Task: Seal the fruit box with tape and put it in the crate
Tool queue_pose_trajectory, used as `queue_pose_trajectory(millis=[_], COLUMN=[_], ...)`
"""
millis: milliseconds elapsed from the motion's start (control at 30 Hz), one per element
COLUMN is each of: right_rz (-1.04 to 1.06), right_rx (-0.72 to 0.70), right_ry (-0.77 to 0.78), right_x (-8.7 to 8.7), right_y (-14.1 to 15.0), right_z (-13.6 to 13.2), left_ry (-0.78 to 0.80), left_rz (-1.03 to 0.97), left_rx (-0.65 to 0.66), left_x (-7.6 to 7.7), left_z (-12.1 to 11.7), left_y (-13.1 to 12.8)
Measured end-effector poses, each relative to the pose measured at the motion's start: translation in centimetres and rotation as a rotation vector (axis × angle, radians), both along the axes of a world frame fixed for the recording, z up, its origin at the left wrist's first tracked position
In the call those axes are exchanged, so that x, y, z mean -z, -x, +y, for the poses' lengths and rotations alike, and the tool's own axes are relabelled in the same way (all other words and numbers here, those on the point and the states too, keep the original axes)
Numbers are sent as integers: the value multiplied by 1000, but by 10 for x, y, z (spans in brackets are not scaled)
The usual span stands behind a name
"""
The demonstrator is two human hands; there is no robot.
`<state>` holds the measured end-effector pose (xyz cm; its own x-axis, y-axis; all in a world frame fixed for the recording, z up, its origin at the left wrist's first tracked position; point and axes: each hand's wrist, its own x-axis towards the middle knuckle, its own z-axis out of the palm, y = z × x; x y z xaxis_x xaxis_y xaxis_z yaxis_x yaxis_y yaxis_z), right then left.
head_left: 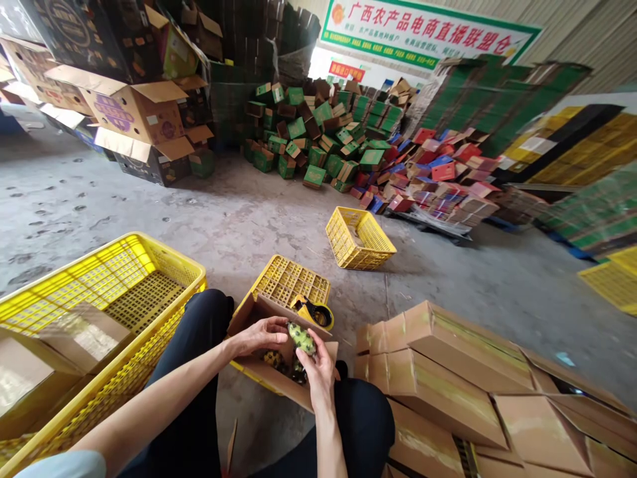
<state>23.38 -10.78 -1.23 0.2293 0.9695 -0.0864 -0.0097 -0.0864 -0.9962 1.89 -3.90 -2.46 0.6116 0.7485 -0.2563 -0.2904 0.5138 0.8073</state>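
My right hand (320, 364) is closed around a green fruit with dark spots (301, 338), held over an opened cardboard box (284, 384). Beside the fruit's left end is my left hand (262, 334), its fingers loosely bent and the thumb apart from them; whether its fingertips touch the fruit is hard to see. Inside the box lie more spotted fruits (275, 360), yellowish and dark, partly hidden by my hands. The box rests on an upturned yellow crate (291, 279). A yellow tape dispenser (313, 312) lies on that crate behind the box.
To my left stands a large yellow crate (144, 255) with cardboard boxes inside. Flat cardboard boxes (462, 352) are stacked at my right. Another yellow crate (361, 242) sits on the floor ahead. Piles of green boxes (314, 174) and red boxes (444, 172) lie farther back.
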Motion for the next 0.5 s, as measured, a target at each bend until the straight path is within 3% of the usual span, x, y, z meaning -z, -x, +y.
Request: queue_pose_trajectory(millis=[100, 267, 400, 500], right_rz=[-161, -334, -275, -144], right_rx=[-57, -118, -107, -4], right_ry=[-21, -149, -197, -98], right_x=[-8, -15, -8, 3], right_y=[2, 9, 11, 8], right_z=[-2, -4, -4, -2], left_ry=[56, 21, -18, -30], left_rz=[7, -36, -57, -53], left_rx=[53, 0, -52, -106], left_x=[-1, 1, 0, -2], left_z=[-2, -1, 0, 1], left_y=[1, 1, 0, 0])
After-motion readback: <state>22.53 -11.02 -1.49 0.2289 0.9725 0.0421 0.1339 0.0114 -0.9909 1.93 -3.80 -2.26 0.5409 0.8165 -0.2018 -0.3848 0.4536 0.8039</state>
